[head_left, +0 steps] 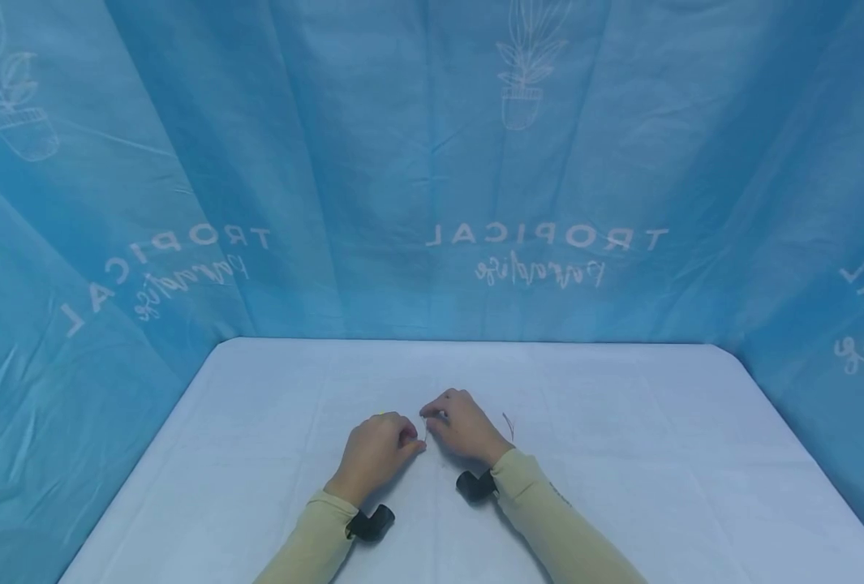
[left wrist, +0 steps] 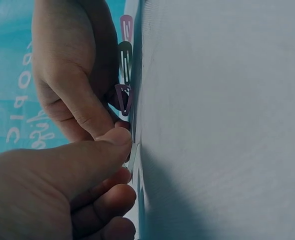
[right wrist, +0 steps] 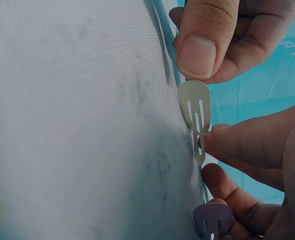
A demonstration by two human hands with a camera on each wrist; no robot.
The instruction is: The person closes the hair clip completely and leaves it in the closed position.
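Right hand (head_left: 468, 426): my thumb and forefinger pinch the narrow end of a pale snap hair clip (right wrist: 196, 120); the rest of my fingers are curled under it, just above the table.
Left hand (head_left: 375, 450): my fingers are curled, and my thumb and forefinger tips close on the rounded end of the same pale clip, so both hands meet on it.
Pale snap hair clip: it stands on edge against the white tablecloth (head_left: 621, 454), near the front edge of the table at its middle; in the head view it shows only as a thin sliver between my fingertips.
Mauve snap hair clip (right wrist: 212, 220): it sits just beside my right hand's lower fingers, touching the cloth; whether those fingers hold it I cannot tell.
Other clips: in the left wrist view a dark purple clip (left wrist: 123, 98), a dark one (left wrist: 124, 62) and a pink one (left wrist: 126, 27) lie in a row on the cloth behind my right hand.
Wrists: a black camera mount (head_left: 371, 523) sits on my left cuff and another (head_left: 475, 485) on my right.
Backdrop (head_left: 432, 162): a blue printed sheet hangs behind the table's far edge and along both sides.
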